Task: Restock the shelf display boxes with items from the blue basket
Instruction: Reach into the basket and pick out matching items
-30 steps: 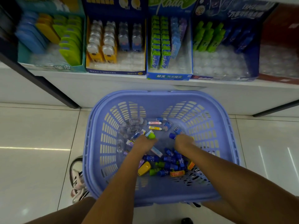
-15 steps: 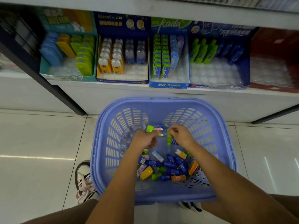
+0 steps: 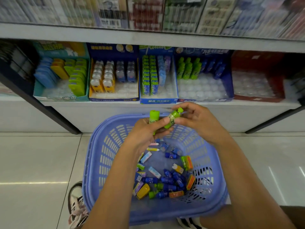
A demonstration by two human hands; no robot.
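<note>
Bottle (image 3: 174, 116) tilts between left hand (image 3: 143, 138) and right hand (image 3: 198, 123).

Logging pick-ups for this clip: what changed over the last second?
Both hands rose out of the blue basket to above its far rim. The left hand now grips the first green bottle, the right hand pinches the second green bottle. Basket and shelf display boxes stayed put.

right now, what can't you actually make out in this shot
Head view, upper shelf goods: motion blur, labels unreadable.
Head view, green bottle: lower half hidden inside the left hand.
Head view, second green bottle: print too small; the right hand pinches it.
Head view, blue basket: some contents hidden under both forearms.
Head view, shoe: cut off by the bottom edge.
</note>
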